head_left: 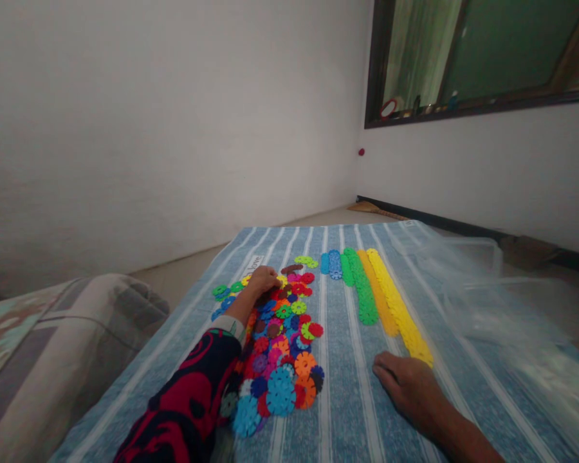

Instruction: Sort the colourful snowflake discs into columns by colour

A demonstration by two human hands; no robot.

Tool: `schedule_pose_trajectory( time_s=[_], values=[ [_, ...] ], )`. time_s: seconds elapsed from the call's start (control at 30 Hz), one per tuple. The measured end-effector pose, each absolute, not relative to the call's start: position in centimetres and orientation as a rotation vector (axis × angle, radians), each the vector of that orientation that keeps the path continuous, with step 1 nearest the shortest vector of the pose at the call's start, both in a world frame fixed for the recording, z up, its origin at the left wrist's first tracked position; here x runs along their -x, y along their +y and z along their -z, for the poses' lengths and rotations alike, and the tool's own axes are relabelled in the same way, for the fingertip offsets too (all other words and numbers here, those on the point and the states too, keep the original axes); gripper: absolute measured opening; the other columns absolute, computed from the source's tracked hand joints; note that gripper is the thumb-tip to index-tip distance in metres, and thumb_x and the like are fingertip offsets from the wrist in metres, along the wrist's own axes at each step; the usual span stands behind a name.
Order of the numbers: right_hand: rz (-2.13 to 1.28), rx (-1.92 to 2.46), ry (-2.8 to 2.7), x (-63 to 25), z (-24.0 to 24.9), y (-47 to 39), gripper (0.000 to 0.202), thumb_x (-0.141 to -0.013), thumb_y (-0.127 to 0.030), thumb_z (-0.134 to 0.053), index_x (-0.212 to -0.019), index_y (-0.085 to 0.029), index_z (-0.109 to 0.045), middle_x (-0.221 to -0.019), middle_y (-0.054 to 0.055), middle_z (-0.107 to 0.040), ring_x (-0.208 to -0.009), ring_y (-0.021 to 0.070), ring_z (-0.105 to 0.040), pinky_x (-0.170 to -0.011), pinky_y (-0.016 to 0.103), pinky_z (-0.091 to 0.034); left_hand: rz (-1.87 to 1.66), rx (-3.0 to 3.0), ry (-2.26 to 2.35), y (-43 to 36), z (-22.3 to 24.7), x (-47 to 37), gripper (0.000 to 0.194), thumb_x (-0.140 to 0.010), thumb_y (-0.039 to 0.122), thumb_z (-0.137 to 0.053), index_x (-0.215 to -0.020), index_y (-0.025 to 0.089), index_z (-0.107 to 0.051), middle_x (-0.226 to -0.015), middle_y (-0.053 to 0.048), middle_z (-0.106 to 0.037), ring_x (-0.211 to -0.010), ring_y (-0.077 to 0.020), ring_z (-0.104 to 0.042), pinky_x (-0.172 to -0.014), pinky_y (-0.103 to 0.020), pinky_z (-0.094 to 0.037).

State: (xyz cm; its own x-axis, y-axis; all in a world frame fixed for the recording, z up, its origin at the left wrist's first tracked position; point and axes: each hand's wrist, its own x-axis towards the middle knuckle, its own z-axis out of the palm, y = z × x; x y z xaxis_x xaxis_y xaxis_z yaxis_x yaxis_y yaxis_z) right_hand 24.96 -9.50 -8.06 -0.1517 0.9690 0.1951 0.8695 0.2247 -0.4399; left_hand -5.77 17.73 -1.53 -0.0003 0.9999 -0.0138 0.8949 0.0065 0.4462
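Observation:
My left hand (pixel 263 280) reaches to the far part of a mixed pile of coloured notched discs (pixel 274 347). Its fingers are bent down by a yellow disc (pixel 282 281); what they hold, if anything, is hidden. My right hand (pixel 405 379) rests on the striped cloth with its fingers curled together, close to the near end of a yellow row of overlapping discs (pixel 400 308). Left of that row lie an orange row (pixel 379 292), green rows (pixel 361 289) and short blue rows (pixel 334 265). A few lime discs (pixel 306 261) lie beyond the pile.
Clear plastic containers (pixel 506 308) stand on the right side of the striped cloth (pixel 338 411). A draped grey cover (pixel 91 321) is at the left. Behind are a white wall (pixel 174 116), a window (pixel 502 51) and a broom (pixel 367 207) on the floor.

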Motion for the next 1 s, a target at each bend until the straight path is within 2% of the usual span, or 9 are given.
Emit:
schedule_pose_trajectory(
  time_s=[0.23, 0.37, 0.47, 0.6, 0.83, 0.9, 1.0],
  values=[
    [-0.304, 1.714, -2.124, -25.0, 7.6, -9.5, 0.03, -0.094, -0.032, -0.037, -0.082, -0.023, -0.063, -0.075, 0.002, -0.072, -0.073, 0.0184, -0.068, -0.063, 0.025, -0.04, -0.682, -1.721, 1.789, 14.1, 0.2, 6.8, 0.008, -0.06, 0.024, -0.06, -0.063, 0.017, -0.057, -0.052, 0.003, -0.056, -0.053, -0.0115, -0.054, -0.051, -0.022, -0.04],
    [-0.31, 1.75, -2.121, -24.9, 7.0, -9.7, 0.031, -0.094, -0.031, -0.037, -0.084, -0.022, -0.064, -0.077, 0.003, -0.072, -0.075, 0.0207, -0.069, -0.065, 0.027, -0.041, -0.726, -1.616, 1.671, 11.5, -0.6, 6.8, 0.014, -0.059, 0.028, -0.06, -0.065, 0.017, -0.055, -0.055, 0.002, -0.058, -0.051, -0.0105, -0.053, -0.052, -0.023, -0.042],
    [-0.337, 1.746, -2.084, -24.8, 6.7, -9.7, 0.032, -0.094, -0.032, -0.036, -0.085, -0.021, -0.065, -0.076, 0.004, -0.072, -0.075, 0.0212, -0.069, -0.066, 0.027, -0.042, -0.752, -1.548, 1.504, 9.0, -0.8, 6.1, 0.017, -0.056, 0.03, -0.063, -0.061, 0.016, -0.053, -0.052, 0.003, -0.055, -0.049, -0.0088, -0.05, -0.05, -0.022, -0.039],
    [-0.387, 1.648, -1.997, -24.6, 6.8, -9.9, 0.036, -0.095, -0.037, -0.035, -0.088, -0.02, -0.066, -0.079, 0.005, -0.073, -0.076, 0.02, -0.069, -0.069, 0.028, -0.044, -0.69, -1.502, 1.268, 5.3, -0.4, 3.4, 0.017, -0.054, 0.028, -0.065, -0.06, 0.016, -0.054, -0.049, 0.004, -0.052, -0.044, -0.0073, -0.045, -0.046, -0.021, -0.033],
    [-0.383, 1.514, -1.869, -24.0, 7.2, -10.3, 0.036, -0.093, -0.04, -0.039, -0.1, -0.02, -0.068, -0.088, 0.008, -0.074, -0.078, 0.0209, -0.07, -0.07, 0.028, -0.049, -0.601, -1.61, 1.123, 1.1, 1.4, -1.3, 0.011, -0.055, 0.024, -0.062, -0.062, 0.015, -0.059, -0.052, 0.003, -0.054, -0.049, -0.0085, -0.048, -0.051, -0.021, -0.036],
    [-0.393, 1.493, -1.834, -23.7, 7.3, -10.3, 0.036, -0.092, -0.04, -0.042, -0.105, -0.019, -0.068, -0.083, 0.007, -0.074, -0.073, 0.0202, -0.069, -0.068, 0.028, -0.049, -0.595, -1.658, 1.092, 0.2, 1.7, -2.0, 0.011, -0.059, 0.023, -0.061, -0.065, 0.015, -0.061, -0.054, 0.002, -0.056, -0.051, -0.0093, -0.049, -0.052, -0.022, -0.038],
    [-0.424, 1.475, -1.8, -23.2, 7.4, -10.4, 0.037, -0.09, -0.04, -0.046, -0.11, -0.017, -0.067, -0.062, 0.002, -0.066, -0.055, 0.0165, -0.062, -0.058, 0.025, -0.046, -0.558, -1.796, 1.018, -1.3, 1.8, -2.8, 0.008, -0.065, 0.022, -0.058, -0.067, 0.015, -0.062, -0.059, 0.001, -0.058, -0.055, -0.0103, -0.052, -0.055, -0.022, -0.039]
  ],
)
